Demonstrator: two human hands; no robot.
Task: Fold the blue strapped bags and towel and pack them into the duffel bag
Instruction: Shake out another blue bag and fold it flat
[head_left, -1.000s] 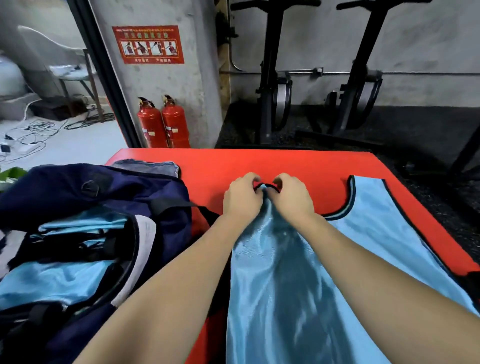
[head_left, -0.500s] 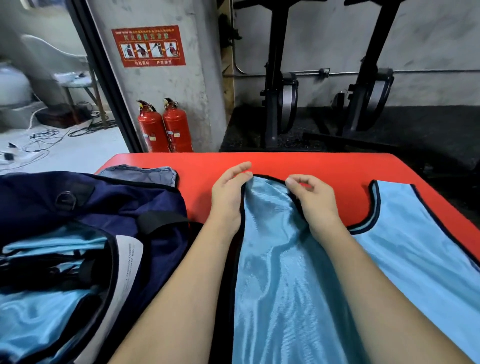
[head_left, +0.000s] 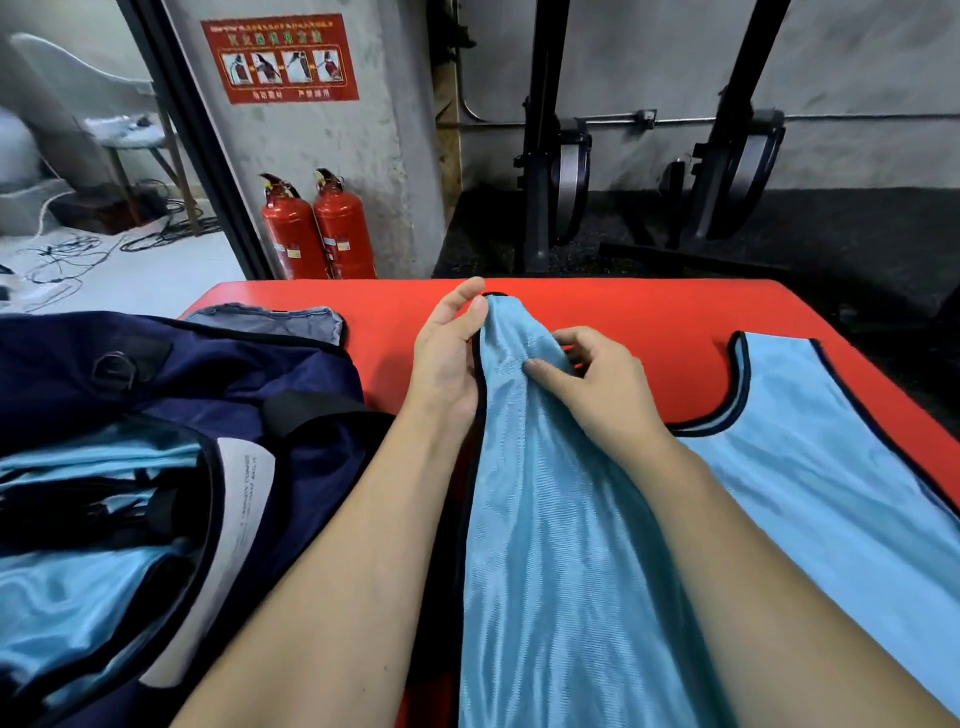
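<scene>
Red table (head_left: 613, 312): smooth, glossy top with rounded far corners; the landmark for all entries below.

Folded blue bag (head_left: 545, 519): shiny light-blue mesh fabric with black piping, gathered into a long narrow strip down the middle of the table toward the person. No writing visible.

Left hand (head_left: 447, 353): at the strip's far end, left side. Fingers nearly straight and close together, lying along the fabric edge, fingertips at the black-trimmed tip.

Right hand (head_left: 597, 379): on the strip's right side, just beside the left hand. Fingers loosely curled, thumb pressed onto the cloth, pinching a fold.

Second blue bag (head_left: 831, 457): same sheen and black trim, lying flat on the table's right portion, curved scoop neckline toward the far edge.

Duffel bag (head_left: 208, 384): navy woven fabric, on the table's left portion, open; light-blue fabric and black straps inside. White label (head_left: 234, 519) on the opening flap, print too small to read. Metal ring on a dark patch on top.

Grey towel (head_left: 275, 319): folded, behind the duffel at the table's far-left edge.

Fire extinguishers (head_left: 317, 228): two red cylinders on the floor beyond the table; labels unreadable.

Red sign (head_left: 280, 57): on the wall above them, four pictograms, characters illegible.
</scene>
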